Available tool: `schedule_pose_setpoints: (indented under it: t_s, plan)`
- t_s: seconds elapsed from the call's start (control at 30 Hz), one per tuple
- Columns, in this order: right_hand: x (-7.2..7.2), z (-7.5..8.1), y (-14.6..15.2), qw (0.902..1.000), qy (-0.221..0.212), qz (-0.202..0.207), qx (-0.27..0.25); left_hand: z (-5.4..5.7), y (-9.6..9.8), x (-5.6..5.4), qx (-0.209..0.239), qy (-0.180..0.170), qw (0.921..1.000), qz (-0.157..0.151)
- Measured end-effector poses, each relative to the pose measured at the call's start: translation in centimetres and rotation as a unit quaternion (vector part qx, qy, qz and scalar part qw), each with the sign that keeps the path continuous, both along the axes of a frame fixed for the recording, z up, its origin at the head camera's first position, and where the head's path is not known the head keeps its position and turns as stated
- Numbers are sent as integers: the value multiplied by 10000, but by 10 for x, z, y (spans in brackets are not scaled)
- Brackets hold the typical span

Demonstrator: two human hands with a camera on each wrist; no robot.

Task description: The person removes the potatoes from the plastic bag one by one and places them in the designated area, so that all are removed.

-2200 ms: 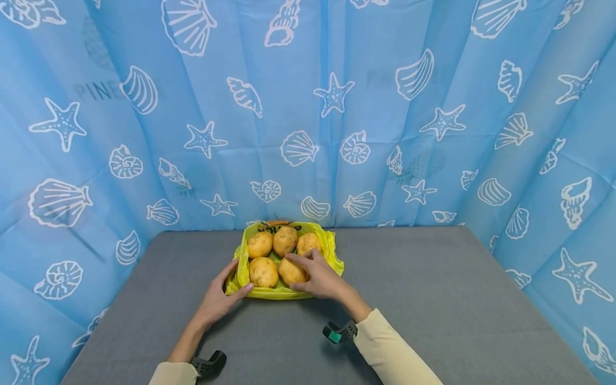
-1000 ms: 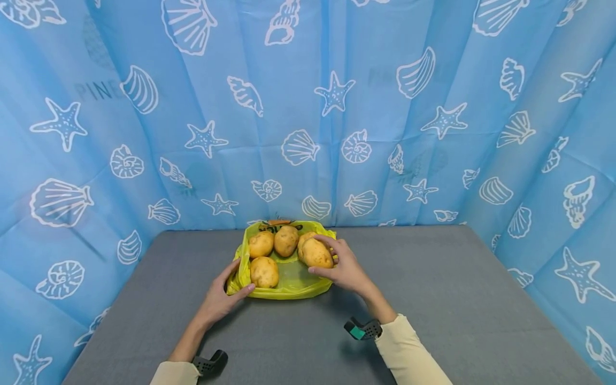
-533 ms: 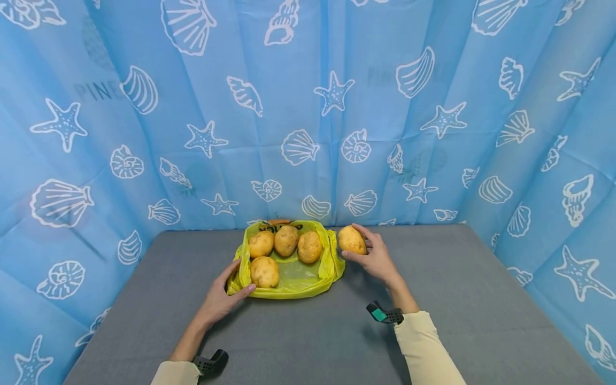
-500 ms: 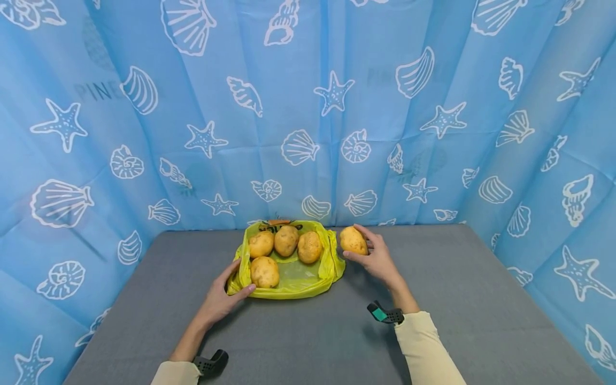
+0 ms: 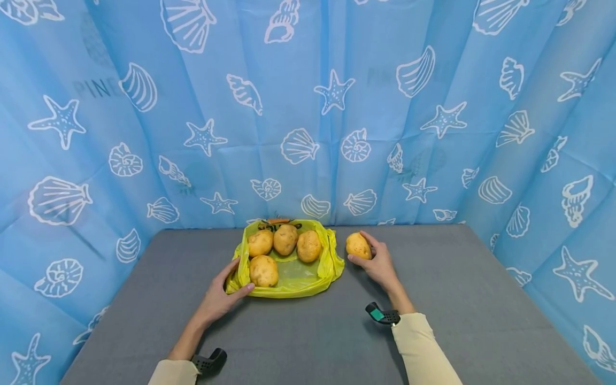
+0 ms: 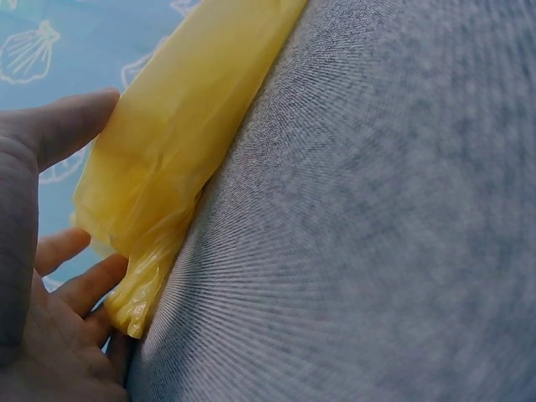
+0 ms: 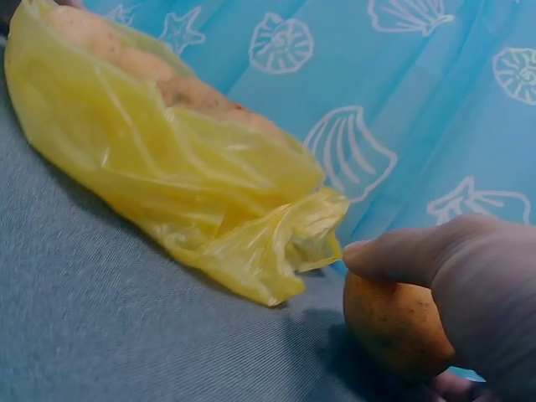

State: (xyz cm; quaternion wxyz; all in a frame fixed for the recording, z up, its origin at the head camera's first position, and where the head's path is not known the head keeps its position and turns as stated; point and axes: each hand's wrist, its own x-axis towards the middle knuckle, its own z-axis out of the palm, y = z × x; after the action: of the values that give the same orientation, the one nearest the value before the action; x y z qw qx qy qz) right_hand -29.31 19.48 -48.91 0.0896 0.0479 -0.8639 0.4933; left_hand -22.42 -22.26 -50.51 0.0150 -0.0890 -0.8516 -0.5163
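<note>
A yellow plastic bag [image 5: 292,289] with its mouth spread open stands near the table's back edge. Inside it lie several potatoes, among them a front-left potato [image 5: 263,271] and a back-right potato [image 5: 308,246]. My left hand [image 5: 217,300] rests against the bag's front-left corner, thumb extended and fingers spread along its side. Right of the bag, my right hand [image 5: 380,266] grips another potato [image 5: 358,246] between thumb and fingers. In the right wrist view that potato [image 7: 394,327] sits low by the table; whether it touches the cloth is hidden.
Grey cloth covers the table [image 5: 298,342]. A blue curtain [image 5: 308,107] with white shell and starfish prints hangs close behind it and along both sides. Each wrist wears a black band, such as the right wristband [image 5: 382,314].
My right hand has lifted the front-right potato out of the bag, carried it right past the rim, and lowered it slightly. My left hand has stayed at the bag's corner.
</note>
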Motion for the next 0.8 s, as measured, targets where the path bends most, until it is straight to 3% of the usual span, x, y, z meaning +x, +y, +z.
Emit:
schedule_pose_setpoints:
  t_s: [0.33, 0.8]
  plan:
    - [-2, -12, -2, 9991, 150, -352, 206, 1, 0, -1, -29, -45, 10000, -2]
    - [2, -15, -6, 9985, 146, -488, 189, 0, 0, 0, -90, -35, 10000, -3]
